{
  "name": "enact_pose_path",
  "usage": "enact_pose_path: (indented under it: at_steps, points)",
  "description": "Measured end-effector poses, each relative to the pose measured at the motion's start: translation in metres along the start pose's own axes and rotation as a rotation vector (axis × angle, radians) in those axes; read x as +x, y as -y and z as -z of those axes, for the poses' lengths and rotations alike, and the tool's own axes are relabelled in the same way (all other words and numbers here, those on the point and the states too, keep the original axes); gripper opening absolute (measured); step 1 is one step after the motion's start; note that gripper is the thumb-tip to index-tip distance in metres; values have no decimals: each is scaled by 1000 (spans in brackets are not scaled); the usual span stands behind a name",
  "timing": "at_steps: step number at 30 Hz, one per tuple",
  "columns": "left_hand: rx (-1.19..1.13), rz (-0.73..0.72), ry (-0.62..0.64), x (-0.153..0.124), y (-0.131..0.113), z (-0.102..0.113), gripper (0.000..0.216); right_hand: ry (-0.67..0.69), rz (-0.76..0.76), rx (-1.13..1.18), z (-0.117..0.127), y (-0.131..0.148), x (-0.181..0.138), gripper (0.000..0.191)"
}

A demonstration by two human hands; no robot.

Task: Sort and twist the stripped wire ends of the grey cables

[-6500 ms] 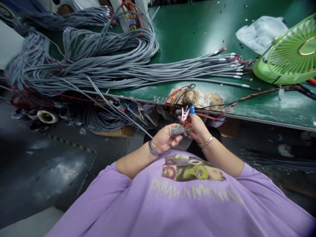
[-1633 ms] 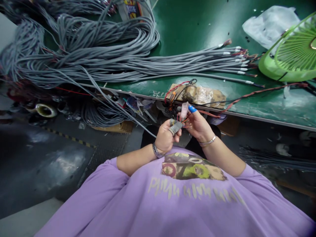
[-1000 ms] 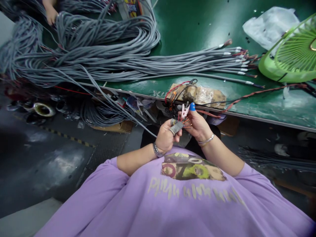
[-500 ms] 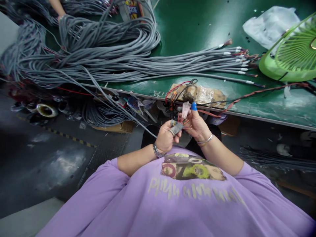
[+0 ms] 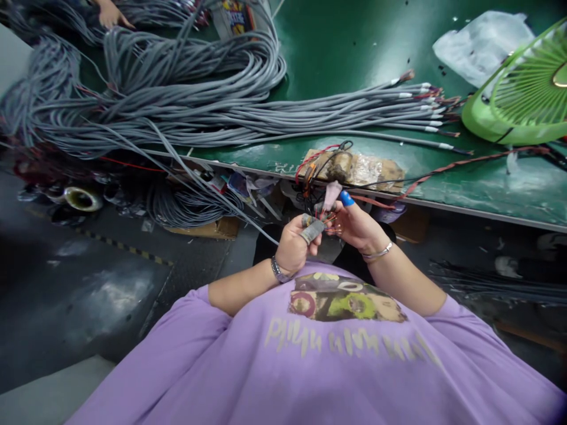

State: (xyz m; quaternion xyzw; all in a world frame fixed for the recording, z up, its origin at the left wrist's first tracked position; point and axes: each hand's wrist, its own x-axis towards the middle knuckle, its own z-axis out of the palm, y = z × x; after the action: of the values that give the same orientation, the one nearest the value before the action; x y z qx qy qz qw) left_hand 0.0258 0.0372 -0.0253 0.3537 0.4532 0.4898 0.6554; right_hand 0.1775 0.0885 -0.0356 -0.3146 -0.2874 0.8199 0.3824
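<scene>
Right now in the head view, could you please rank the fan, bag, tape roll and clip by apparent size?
1. fan, though cut off by the frame edge
2. bag, partly behind the fan
3. tape roll
4. clip, blurred, in the right hand

— What are the hands doing?
— Left hand grips a cable; right hand pinches a blurred clip below the surface's near edge.
— And on top?
— Bundle left, fan at the right edge.
</scene>
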Motion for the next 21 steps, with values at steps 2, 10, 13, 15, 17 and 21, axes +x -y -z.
enact_pose_path:
  at_steps: [2, 10, 13, 15, 17, 21]
  points:
    - [32, 2, 12, 1, 3, 2, 42, 33, 8, -47, 2, 0, -4, 48]
    - [200, -29, 43, 1, 9, 9, 34, -42, 50, -174, 1, 0, -11, 31]
    - [243, -25, 64, 1, 8, 8, 34, -62, 75, -217, 2, -1, -11, 30]
    - [252, -14, 71, 1, 7, 8, 33, -92, 93, -248, 2, -2, -12, 29]
    - [257, -3, 80, 2, 8, 8, 31, -125, 115, -266, -1, -3, -13, 28]
    - [284, 51, 110, 1, 7, 9, 28, -145, 158, -313, -8, -4, -18, 27]
